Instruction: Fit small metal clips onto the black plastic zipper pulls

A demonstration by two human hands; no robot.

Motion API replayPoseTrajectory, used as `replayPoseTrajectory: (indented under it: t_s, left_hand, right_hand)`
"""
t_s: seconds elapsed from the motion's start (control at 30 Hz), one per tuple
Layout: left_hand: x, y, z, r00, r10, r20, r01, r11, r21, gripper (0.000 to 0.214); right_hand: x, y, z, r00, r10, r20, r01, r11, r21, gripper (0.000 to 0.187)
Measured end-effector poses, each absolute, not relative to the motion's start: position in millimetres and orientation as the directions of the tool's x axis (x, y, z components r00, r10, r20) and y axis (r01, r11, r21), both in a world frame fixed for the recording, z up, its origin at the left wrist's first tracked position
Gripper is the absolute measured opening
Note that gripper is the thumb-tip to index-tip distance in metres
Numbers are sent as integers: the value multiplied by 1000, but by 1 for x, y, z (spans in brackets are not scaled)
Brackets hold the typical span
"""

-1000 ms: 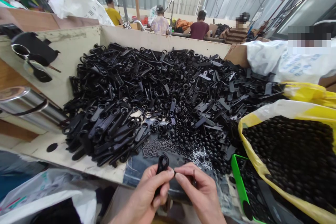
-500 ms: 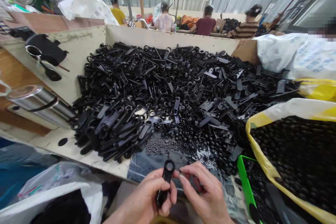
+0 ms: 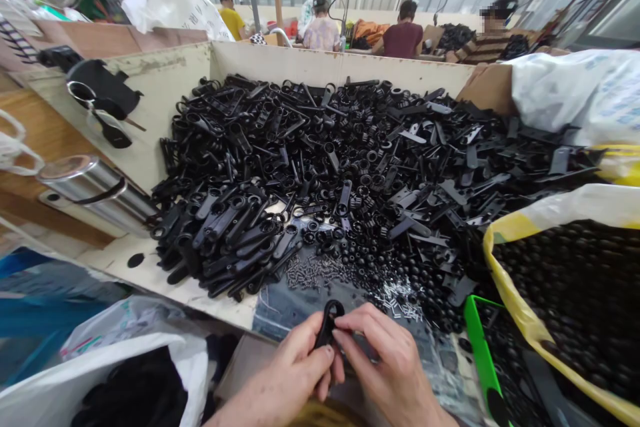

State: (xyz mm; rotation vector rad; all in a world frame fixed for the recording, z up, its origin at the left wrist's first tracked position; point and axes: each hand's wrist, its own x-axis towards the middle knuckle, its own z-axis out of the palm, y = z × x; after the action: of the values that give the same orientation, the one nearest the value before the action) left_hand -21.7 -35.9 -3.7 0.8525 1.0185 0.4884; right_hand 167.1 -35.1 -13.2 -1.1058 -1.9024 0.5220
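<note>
My left hand [image 3: 295, 367] grips a black plastic lever-shaped part [image 3: 330, 319] low in the view, with only its ring end showing above my fingers. My right hand [image 3: 385, 363] is close beside it, fingers curled and fingertips pressed against the ring end. Anything small inside those fingers is hidden. Just beyond my hands lies a large heap of loose black plastic parts [image 3: 320, 160], with small grey screws [image 3: 313, 272] and short silver tubes [image 3: 400, 298] at its near edge.
The heap sits in a cream-walled bin [image 3: 340, 70]. To the right, a yellow-and-white bag [image 3: 515, 233] holds black round pieces, near a green tray [image 3: 481, 353]. A steel flask [image 3: 95, 190] lies left; a white sack [image 3: 135, 373] is lower left. Several co-workers sit beyond.
The view has swung, shifting the whole scene right. The black part has turned and dropped lower into my left hand, its long stem now hidden. My right fingers have closed against its ring end.
</note>
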Motion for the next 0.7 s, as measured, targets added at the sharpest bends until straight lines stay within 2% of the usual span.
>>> replayPoseTrajectory:
  t_s: [0.2,0.37,0.5,0.6,0.7]
  left_hand:
    - [-26,-40,-8,319,747,-584,83,591,802,61]
    - [-25,-42,4,108,811,-575,155,557,816,50]
    - [-23,-42,2,172,831,-529,310,464,830,47]
    - [-24,-44,-14,143,880,-452,299,397,868,50]
    - [-27,-44,-28,63,890,-451,244,424,872,54]
  right_hand:
    - [164,-43,-13,-244,832,499,502,548,-669,18]
    - [162,-49,-12,-238,836,494,528,539,-656,21]
    - [161,-52,-15,-274,829,488,559,550,-620,25]
    - [161,-54,-15,-336,818,466,606,567,-558,29]
    - [165,-57,-10,-360,824,438,671,554,-492,31]
